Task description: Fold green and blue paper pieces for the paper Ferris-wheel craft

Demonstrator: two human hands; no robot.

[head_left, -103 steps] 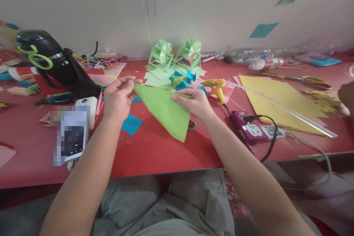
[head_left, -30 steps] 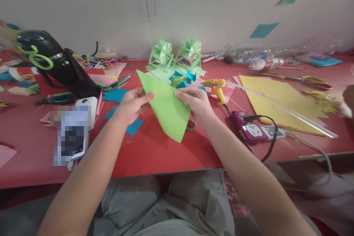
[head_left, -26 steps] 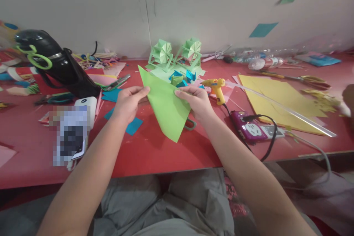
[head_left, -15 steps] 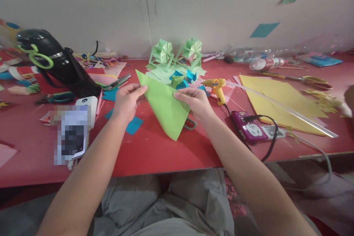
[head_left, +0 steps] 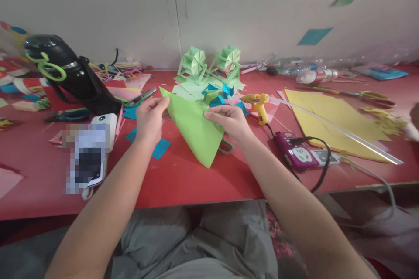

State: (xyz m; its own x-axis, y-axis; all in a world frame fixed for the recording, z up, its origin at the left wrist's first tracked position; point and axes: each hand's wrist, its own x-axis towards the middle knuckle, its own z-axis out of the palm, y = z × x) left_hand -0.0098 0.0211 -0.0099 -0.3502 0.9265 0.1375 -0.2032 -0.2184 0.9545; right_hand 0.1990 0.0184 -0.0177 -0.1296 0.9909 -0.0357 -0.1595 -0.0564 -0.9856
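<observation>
A sheet of bright green paper (head_left: 196,128) hangs between my hands above the red table, bent over along its upper edge with one corner pointing down toward me. My left hand (head_left: 149,117) pinches its upper left corner between thumb and fingers. Along the upper right side, my right hand (head_left: 231,120) grips the sheet, thumb on top and fingers behind. Grey scissor handles (head_left: 226,147) stick out from beneath the paper. Blue paper squares (head_left: 161,148) lie beside my left hand. Beyond the sheet are small folded blue paper pieces (head_left: 228,90) and two pale green paper wheels on stands (head_left: 197,62).
A yellow glue gun (head_left: 258,107) stands right of my right hand, its cord near a purple power strip (head_left: 299,155). Yellow paper (head_left: 324,122) lies under a clear ruler (head_left: 356,133). Leftward are a black bottle (head_left: 70,72) and a phone (head_left: 90,159). The table's front edge (head_left: 196,202) is close.
My left hand has shifted slightly left along the green paper's corner. My right hand keeps its grip. The whole view has shifted a little.
</observation>
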